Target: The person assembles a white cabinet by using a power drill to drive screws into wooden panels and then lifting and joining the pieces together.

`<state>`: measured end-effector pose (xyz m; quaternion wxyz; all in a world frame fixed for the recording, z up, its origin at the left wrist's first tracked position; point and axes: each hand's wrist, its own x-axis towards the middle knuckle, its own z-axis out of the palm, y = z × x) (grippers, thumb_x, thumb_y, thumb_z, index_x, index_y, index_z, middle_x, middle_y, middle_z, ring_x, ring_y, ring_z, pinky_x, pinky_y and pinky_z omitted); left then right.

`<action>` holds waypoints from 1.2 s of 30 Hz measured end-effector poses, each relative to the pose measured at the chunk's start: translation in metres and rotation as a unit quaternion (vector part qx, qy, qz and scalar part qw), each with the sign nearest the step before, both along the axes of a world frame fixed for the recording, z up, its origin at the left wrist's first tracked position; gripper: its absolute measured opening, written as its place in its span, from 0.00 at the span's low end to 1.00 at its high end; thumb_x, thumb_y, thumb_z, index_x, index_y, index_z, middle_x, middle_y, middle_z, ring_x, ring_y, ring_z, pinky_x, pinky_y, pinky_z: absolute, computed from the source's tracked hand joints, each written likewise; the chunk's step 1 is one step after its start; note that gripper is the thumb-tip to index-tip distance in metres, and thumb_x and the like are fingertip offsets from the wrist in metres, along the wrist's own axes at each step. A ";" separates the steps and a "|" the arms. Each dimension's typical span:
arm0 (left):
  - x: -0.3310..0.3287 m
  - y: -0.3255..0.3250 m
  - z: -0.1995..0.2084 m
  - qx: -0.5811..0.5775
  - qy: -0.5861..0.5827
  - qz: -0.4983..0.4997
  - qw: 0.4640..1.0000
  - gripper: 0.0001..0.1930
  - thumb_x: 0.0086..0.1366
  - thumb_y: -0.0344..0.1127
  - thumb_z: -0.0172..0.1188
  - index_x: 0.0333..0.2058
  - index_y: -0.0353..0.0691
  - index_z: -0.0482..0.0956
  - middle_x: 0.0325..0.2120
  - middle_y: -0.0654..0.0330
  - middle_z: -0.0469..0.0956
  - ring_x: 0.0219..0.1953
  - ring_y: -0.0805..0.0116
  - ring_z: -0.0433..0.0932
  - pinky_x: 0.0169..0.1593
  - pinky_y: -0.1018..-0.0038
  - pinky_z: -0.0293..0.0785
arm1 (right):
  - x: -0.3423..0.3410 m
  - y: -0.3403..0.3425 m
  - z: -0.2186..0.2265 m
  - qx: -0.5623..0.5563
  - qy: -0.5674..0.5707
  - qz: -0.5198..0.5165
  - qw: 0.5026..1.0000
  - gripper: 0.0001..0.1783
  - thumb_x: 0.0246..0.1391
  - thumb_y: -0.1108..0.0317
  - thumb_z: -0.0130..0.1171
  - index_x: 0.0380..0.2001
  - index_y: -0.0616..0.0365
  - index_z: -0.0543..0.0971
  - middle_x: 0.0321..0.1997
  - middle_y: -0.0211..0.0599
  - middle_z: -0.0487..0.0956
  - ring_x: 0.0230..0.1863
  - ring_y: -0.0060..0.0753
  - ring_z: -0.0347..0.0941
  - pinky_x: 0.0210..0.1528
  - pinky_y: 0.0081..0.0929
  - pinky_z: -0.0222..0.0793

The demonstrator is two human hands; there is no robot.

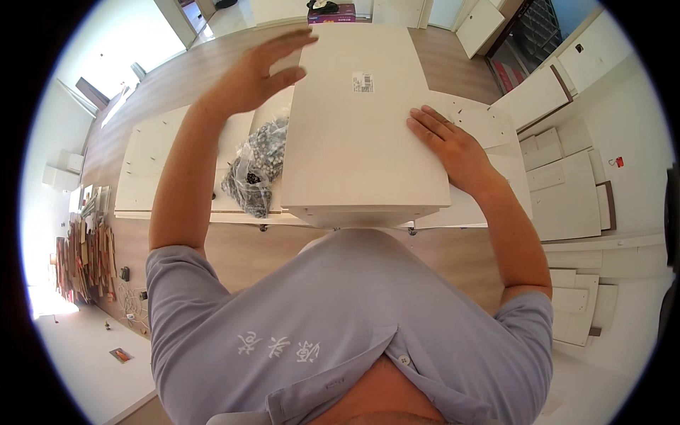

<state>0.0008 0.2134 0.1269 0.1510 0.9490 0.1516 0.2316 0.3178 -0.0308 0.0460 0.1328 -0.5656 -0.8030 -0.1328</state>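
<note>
A white box-shaped furniture piece point(361, 156), with a printed label point(363, 82) on its upper face, sits in front of me. My left hand point(273, 67) is at its far left edge, fingers stretched and thumb apart; whether the fingertips touch the edge I cannot tell. On the right side, my right hand point(457, 149) rests its extended fingers on the box's edge. Clear plastic bags of small metal fittings point(258, 166) lie just left of the box. White panels point(159, 159) beneath carry several small upright pins.
White boards point(563, 191) lean along the right wall. Stacked brown-edged strips point(85, 248) stand at the left, near cables point(131, 304) on the floor. A white surface point(92, 361) fills the lower left. A purple box point(331, 13) is at the far side.
</note>
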 end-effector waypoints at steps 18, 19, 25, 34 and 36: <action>0.094 -0.019 -0.098 0.100 0.201 0.115 0.968 0.38 0.75 0.65 0.43 0.75 0.50 0.56 0.77 0.56 0.51 0.79 0.58 0.45 0.79 0.55 0.40 | -0.028 0.010 -0.020 -0.131 0.038 0.033 0.990 0.39 0.68 0.35 0.45 0.74 0.43 0.63 0.81 0.34 0.56 0.82 0.39 0.44 0.83 0.45 0.33; 0.093 -0.019 -0.100 0.104 0.202 0.116 0.967 0.38 0.75 0.65 0.43 0.75 0.50 0.56 0.77 0.56 0.51 0.79 0.58 0.45 0.79 0.55 0.40 | -0.028 0.010 -0.020 -0.130 0.041 0.035 0.990 0.39 0.68 0.35 0.45 0.74 0.43 0.63 0.81 0.34 0.56 0.82 0.39 0.44 0.83 0.45 0.33; 0.086 -0.017 -0.099 0.081 0.185 0.111 0.973 0.37 0.74 0.63 0.47 0.74 0.49 0.59 0.76 0.53 0.52 0.78 0.55 0.48 0.78 0.55 0.43 | -0.031 0.014 -0.019 -0.140 0.046 0.038 0.988 0.38 0.69 0.37 0.45 0.74 0.45 0.64 0.81 0.34 0.56 0.82 0.39 0.44 0.83 0.45 0.33; 0.097 0.074 0.013 0.140 -0.129 0.109 0.976 0.34 0.76 0.58 0.49 0.72 0.42 0.61 0.75 0.45 0.53 0.76 0.45 0.51 0.76 0.58 0.50 | -0.028 0.010 -0.011 -0.149 0.049 0.030 0.987 0.38 0.68 0.38 0.48 0.73 0.46 0.64 0.81 0.32 0.57 0.82 0.38 0.43 0.83 0.44 0.34; 0.105 0.083 0.025 0.176 -0.138 0.141 0.964 0.34 0.76 0.58 0.48 0.72 0.43 0.62 0.75 0.45 0.53 0.76 0.44 0.53 0.75 0.56 0.50 | -0.029 0.009 -0.012 -0.147 0.058 0.034 0.987 0.38 0.67 0.38 0.49 0.73 0.46 0.65 0.81 0.32 0.57 0.82 0.38 0.44 0.83 0.44 0.34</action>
